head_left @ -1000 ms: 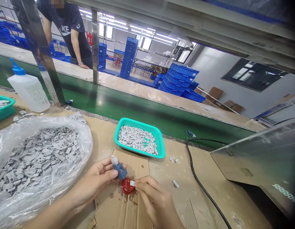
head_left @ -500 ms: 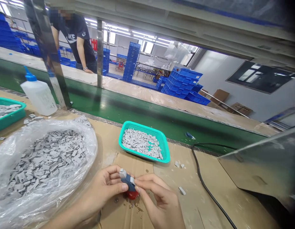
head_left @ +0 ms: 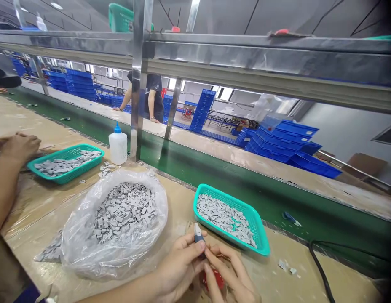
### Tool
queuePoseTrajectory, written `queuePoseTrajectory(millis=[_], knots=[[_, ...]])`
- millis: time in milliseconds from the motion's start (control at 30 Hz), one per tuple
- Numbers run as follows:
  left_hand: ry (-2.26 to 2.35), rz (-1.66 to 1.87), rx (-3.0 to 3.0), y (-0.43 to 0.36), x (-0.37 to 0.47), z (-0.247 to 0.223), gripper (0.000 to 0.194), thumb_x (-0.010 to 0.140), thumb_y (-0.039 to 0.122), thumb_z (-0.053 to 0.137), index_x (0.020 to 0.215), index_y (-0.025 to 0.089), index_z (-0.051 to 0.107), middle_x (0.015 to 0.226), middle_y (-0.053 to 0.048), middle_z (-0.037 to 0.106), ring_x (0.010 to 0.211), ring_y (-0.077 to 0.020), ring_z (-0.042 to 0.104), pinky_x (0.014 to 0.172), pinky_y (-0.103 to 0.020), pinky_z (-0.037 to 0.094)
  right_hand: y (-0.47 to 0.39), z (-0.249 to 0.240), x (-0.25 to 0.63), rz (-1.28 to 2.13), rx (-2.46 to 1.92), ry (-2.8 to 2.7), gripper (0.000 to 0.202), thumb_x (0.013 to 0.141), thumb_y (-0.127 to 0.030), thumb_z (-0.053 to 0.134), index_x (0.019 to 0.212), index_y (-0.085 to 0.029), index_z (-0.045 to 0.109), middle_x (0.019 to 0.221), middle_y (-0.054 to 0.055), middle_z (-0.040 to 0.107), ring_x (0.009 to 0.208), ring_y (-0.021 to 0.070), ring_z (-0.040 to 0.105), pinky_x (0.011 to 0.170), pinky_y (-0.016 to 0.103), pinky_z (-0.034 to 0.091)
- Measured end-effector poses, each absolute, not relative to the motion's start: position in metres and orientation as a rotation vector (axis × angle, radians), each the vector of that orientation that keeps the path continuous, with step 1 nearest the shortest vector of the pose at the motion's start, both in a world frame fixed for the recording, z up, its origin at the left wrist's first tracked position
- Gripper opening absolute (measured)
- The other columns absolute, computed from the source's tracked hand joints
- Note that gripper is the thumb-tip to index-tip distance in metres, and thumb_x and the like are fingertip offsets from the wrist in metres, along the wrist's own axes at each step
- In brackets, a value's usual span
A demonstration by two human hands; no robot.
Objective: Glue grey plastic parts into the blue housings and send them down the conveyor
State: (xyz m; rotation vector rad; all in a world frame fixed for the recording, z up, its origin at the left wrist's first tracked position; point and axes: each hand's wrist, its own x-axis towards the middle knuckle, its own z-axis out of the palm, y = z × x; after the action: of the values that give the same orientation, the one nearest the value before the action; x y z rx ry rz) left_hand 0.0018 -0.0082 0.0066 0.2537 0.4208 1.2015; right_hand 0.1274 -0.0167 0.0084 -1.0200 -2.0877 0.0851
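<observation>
A small dark blue plastic part with a light grey tip [head_left: 198, 235] points up between the thumb and fingers of my left hand [head_left: 178, 265]. My right hand [head_left: 235, 273] is closed at the part's lower end, fingertips pressed against it; they cover much of that end. Below the hands a round red object [head_left: 215, 278] shows partly between the fingers. Just beyond my hands stands a green basket [head_left: 261, 235] of small light grey pieces. To the left lies a clear plastic bag [head_left: 75, 252] heaped with grey plastic pieces.
Another person's hand [head_left: 21, 147] is at the left beside a second green basket [head_left: 61, 179]. A white bottle with a blue cap [head_left: 118, 147] stands by a metal post [head_left: 137, 105]. Behind runs a green conveyor belt [head_left: 179, 168]. A black cable [head_left: 318, 269] lies at the right.
The view has swung left and up, bringing the other person's hand and the shelf into sight. My right fingers have shifted from the part's side toward its lower end.
</observation>
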Motion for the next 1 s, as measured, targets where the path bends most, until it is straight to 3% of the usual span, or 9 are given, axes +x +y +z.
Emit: queuePoseTrajectory(millis=[233,533,667,800,867,1000], knots=[[0.390,1.165,0.217,0.005,-0.010,0.005,0.016,0.078,0.012,0.047,0.089,0.005,0.056,0.067,-0.004,0.049,0.053,-0.0056,0.045,0.047,-0.014,0.032,-0.028,0.010,0.131,0.194,-1.209,-1.948,0.035,0.080,-0.019,0.046,0.115,-0.018,0.046,0.093,0.007,0.060,0.080,0.0160,0.061,0.067,0.021,0.052],[0.470,1.246,0.643,0.008,-0.035,0.024,0.028,0.073,0.022,0.054,0.097,0.008,0.052,0.067,0.001,0.039,0.053,-0.0041,0.038,0.044,-0.013,0.025,-0.023,0.024,0.168,0.198,-1.357,-1.888,0.032,0.081,-0.023,0.043,0.112,-0.017,0.048,0.087,0.007,0.062,0.081,0.0170,0.061,0.072,0.029,0.050],[1.006,1.073,1.405,0.050,-0.059,0.040,0.032,0.082,0.030,0.033,0.108,0.014,0.044,0.074,-0.002,0.048,0.062,-0.0090,0.047,0.054,-0.019,0.037,0.029,0.036,0.204,0.224,-1.464,-1.990,0.026,0.081,-0.017,0.039,0.101,-0.012,0.055,0.087,0.009,0.064,0.079,0.0169,0.061,0.071,0.030,0.050],[1.308,0.868,1.706,0.133,-0.065,0.037,0.020,0.077,0.024,0.049,0.093,0.014,0.052,0.084,-0.005,0.056,0.076,-0.0162,0.053,0.071,-0.031,0.043,0.088,0.029,0.215,0.216,-1.480,-2.136,0.015,0.077,-0.011,0.048,0.081,-0.012,0.063,0.082,0.009,0.065,0.073,0.0174,0.061,0.067,0.033,0.049],[1.471,0.806,1.807,0.176,-0.060,0.030,0.020,0.077,0.024,0.052,0.093,0.013,0.054,0.095,-0.006,0.055,0.085,-0.0184,0.053,0.076,-0.036,0.043,0.104,0.021,0.212,0.219,-1.444,-2.224,0.011,0.079,-0.017,0.052,0.084,-0.012,0.061,0.084,0.006,0.063,0.075,0.0156,0.059,0.069,0.034,0.048],[1.718,0.672,1.933,0.233,-0.043,0.012,0.027,0.081,0.027,0.048,0.105,0.014,0.050,0.110,-0.007,0.051,0.095,-0.0196,0.052,0.079,-0.041,0.044,0.108,0.006,0.207,0.219,-1.388,-2.307,0.022,0.087,-0.028,0.041,0.095,-0.015,0.056,0.095,0.003,0.058,0.084,0.0152,0.057,0.074,0.034,0.047]])
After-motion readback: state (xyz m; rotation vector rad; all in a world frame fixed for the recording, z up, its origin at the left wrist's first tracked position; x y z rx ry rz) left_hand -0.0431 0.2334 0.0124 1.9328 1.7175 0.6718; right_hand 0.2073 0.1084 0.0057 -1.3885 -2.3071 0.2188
